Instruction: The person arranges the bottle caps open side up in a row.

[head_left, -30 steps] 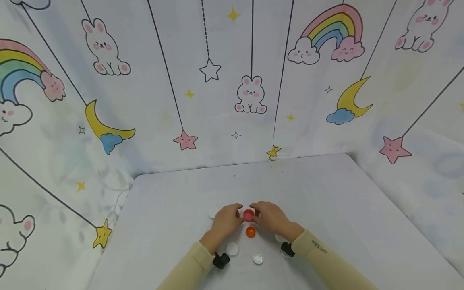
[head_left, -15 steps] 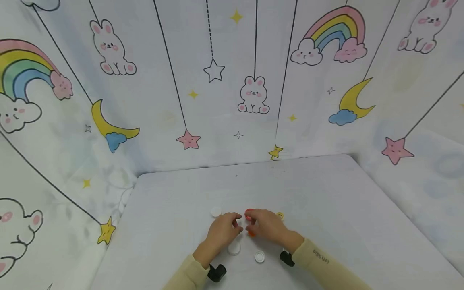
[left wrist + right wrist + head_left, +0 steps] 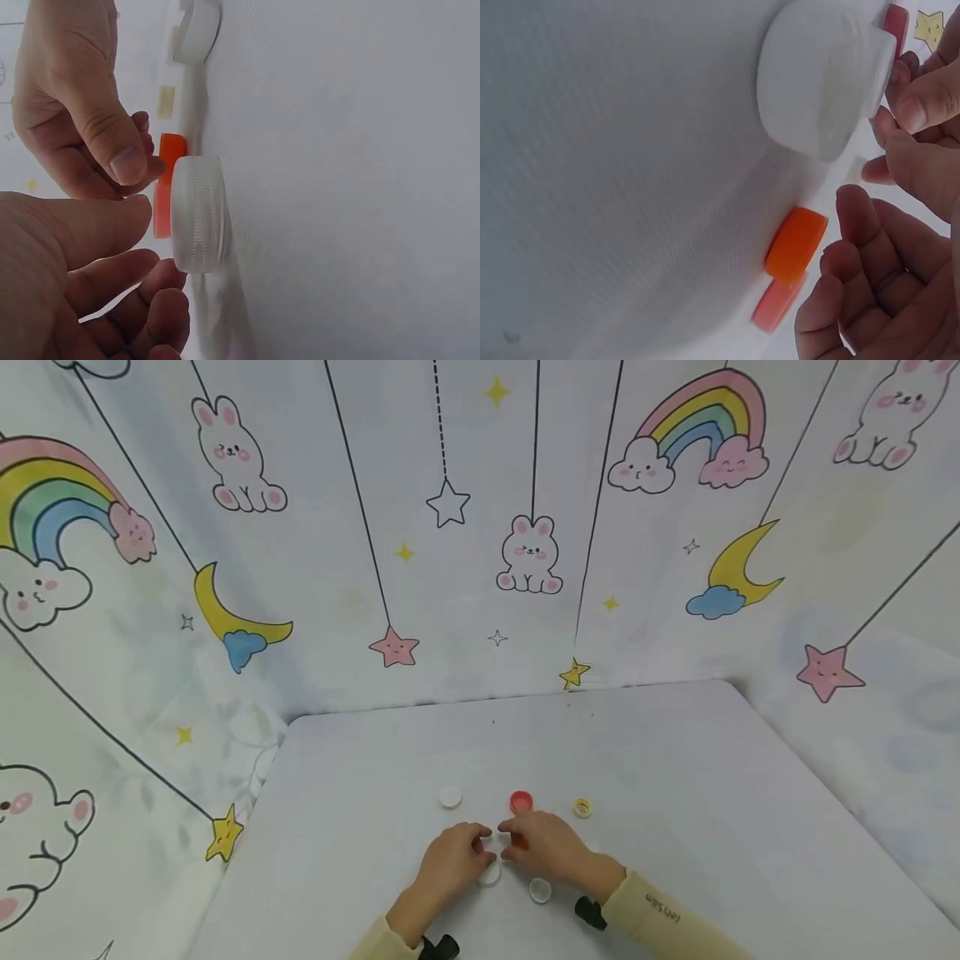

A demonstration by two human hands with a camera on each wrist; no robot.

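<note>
In the head view my left hand (image 3: pixel 453 860) and right hand (image 3: pixel 551 852) face each other low over the table, fingers loosely bent, nothing held between them. A white bottle cap (image 3: pixel 490 875) lies just below the fingertips of both. The left wrist view brings out its ribbed side (image 3: pixel 199 214), right by the left fingertips. An orange cap (image 3: pixel 797 244) stands near my right fingers in the right wrist view; from the head, the right hand mostly covers it. Just beyond that hand sits a red cap (image 3: pixel 521 800).
Another white cap (image 3: pixel 450 797) lies at the back left, and a yellow ring-like cap (image 3: pixel 582 808) at the back right. Nearer the person is a small whitish cap (image 3: pixel 540 891). The white table (image 3: pixel 360 793) ends at a printed cloth backdrop (image 3: pixel 465 577).
Both hands have drawn back toward the person, from around the red cap, past the orange one, to the white cap. The red and yellow caps now show uncovered. The head view has shifted slightly.
</note>
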